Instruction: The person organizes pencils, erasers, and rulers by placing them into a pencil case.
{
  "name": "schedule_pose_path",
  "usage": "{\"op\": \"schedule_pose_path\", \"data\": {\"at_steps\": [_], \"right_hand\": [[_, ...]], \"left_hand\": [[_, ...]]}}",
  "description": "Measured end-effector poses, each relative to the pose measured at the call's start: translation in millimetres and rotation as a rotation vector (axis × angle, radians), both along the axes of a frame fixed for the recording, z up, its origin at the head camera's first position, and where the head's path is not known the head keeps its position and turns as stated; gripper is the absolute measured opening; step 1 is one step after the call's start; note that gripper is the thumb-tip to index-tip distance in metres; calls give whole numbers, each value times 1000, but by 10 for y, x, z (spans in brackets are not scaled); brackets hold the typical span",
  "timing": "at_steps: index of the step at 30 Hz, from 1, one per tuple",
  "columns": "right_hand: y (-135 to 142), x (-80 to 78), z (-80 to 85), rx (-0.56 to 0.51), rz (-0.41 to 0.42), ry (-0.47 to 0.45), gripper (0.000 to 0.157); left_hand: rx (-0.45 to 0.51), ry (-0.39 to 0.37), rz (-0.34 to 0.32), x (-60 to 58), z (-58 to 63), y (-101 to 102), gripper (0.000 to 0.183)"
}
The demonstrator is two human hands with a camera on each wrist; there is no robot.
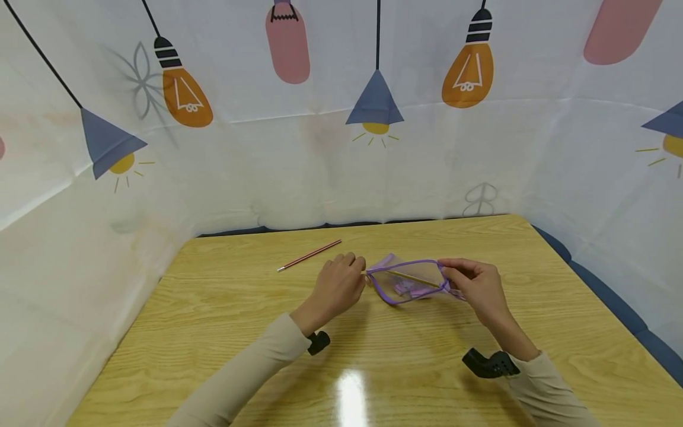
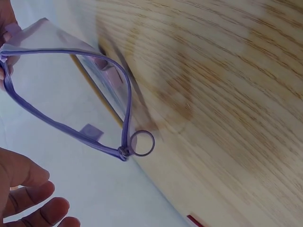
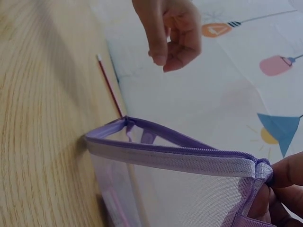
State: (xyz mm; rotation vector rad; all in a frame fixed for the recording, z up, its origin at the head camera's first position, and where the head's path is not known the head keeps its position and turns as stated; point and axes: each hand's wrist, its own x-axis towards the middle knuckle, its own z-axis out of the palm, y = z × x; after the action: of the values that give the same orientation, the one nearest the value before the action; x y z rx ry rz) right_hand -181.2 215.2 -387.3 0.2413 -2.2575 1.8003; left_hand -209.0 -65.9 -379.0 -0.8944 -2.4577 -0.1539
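Note:
My right hand [image 1: 480, 290] pinches one corner of a see-through mesh zip pouch [image 3: 189, 189] with purple edging, holding it up over the table. Its zipped mouth gapes wide toward the left. Inside lie a yellow pencil [image 1: 413, 277], slanting across, and small pinkish-purple items [image 1: 408, 289] whose kind is blurred by the mesh. A ring-shaped zipper pull [image 2: 142, 143] hangs at the far end of the mouth. My left hand [image 1: 340, 281] hovers by that end, fingers loosely bent and nothing between them in the right wrist view.
A dark red pencil [image 1: 309, 256] with a white end lies on the wooden table [image 1: 213, 314], beyond my left hand. White curtain fabric [image 1: 299, 160] printed with lamps and bulbs surrounds the table's back and sides. Black wrist cameras [image 1: 491, 363] sit at both cuffs.

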Motion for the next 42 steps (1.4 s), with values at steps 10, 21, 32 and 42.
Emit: {"op": "schedule_pose_path", "data": {"at_steps": [10, 21, 32, 42], "right_hand": [[15, 4, -15, -1, 4, -15, 28], [19, -20, -11, 8, -1, 9, 27], [22, -30, -40, 34, 9, 20, 27], [7, -12, -25, 3, 17, 5, 26]], "left_hand": [[33, 39, 58, -38, 21, -114, 11], [28, 26, 185, -166, 4, -322, 13], [90, 8, 198, -261, -74, -484, 12], [79, -153, 312, -374, -54, -594, 9]]}}
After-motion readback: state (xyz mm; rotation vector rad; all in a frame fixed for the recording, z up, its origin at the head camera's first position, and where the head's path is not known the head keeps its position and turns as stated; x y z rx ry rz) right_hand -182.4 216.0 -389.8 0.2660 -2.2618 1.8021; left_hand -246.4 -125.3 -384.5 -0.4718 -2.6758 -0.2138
